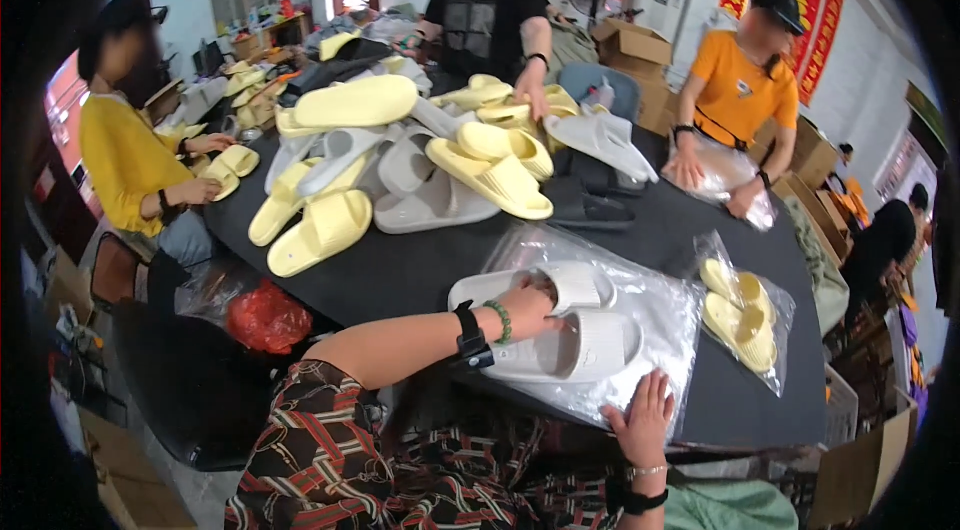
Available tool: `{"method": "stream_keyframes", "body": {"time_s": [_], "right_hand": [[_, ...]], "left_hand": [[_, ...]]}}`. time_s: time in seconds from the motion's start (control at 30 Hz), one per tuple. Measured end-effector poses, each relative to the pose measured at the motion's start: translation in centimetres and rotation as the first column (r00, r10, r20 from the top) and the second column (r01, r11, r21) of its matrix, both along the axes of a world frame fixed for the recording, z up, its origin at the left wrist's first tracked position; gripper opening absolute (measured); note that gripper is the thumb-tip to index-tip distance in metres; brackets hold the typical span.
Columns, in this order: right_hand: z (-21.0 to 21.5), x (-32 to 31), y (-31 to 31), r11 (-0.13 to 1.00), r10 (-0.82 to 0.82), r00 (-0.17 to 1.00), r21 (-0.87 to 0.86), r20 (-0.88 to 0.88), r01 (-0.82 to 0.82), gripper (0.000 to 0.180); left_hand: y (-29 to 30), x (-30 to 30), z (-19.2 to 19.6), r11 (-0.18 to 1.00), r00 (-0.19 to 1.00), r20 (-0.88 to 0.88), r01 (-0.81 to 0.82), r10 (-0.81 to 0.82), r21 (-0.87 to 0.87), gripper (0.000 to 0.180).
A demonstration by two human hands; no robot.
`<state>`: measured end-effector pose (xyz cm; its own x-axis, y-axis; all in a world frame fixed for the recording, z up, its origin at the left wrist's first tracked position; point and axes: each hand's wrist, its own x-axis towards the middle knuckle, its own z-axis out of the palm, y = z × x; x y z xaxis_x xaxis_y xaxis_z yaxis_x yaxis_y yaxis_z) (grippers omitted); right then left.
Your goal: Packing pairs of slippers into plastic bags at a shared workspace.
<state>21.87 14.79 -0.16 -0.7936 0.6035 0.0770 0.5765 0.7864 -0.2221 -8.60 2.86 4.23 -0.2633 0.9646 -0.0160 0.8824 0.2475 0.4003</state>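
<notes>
A pair of grey slippers (592, 342) lies side by side on a stack of clear plastic bags (660, 315) near the table's front edge. My left hand (528, 312) grips the pair where the two slippers meet. Its fingertips reach into the foot openings and are partly hidden there. Just to the right, my right hand (643, 418) rests on the near edge of the bags, its fingers spread and nothing in them. Beyond the bags is a bagged pair of yellow slippers (742, 318), at the right of the table.
A heap of yellow and grey slippers (400, 170) covers the far left of the black table (400, 275), with black slippers (585, 205) beside it. Several people work around the table; one in orange (745, 80) handles a plastic bag. A red bag (268, 318) sits at the left.
</notes>
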Motion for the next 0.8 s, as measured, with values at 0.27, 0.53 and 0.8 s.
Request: {"method": "stream_keyframes", "body": {"time_s": [0.27, 0.53, 0.8], "right_hand": [[-0.6, 0.6, 0.4, 1.000, 0.012, 1.000, -0.003, 0.010, -0.012, 0.101], [1.7, 0.5, -0.7, 0.988, 0.053, 0.999, 0.143, 0.009, -0.054, 0.088], [0.0, 0.5, -0.3, 0.975, 0.091, 0.995, 0.199, 0.050, -0.099, 0.086]], "left_hand": [[-7.9, -3.7, 2.1, 0.984, 0.980, -0.198, 0.004, 0.032, 0.176, 0.052], [-12.7, -21.3, 21.3, 0.927, 0.729, -0.572, -0.305, 0.376, 0.220, 0.051], [-18.0, -32.3, 19.1, 0.476, 0.352, -0.400, -0.836, 0.846, 0.271, 0.052]]}}
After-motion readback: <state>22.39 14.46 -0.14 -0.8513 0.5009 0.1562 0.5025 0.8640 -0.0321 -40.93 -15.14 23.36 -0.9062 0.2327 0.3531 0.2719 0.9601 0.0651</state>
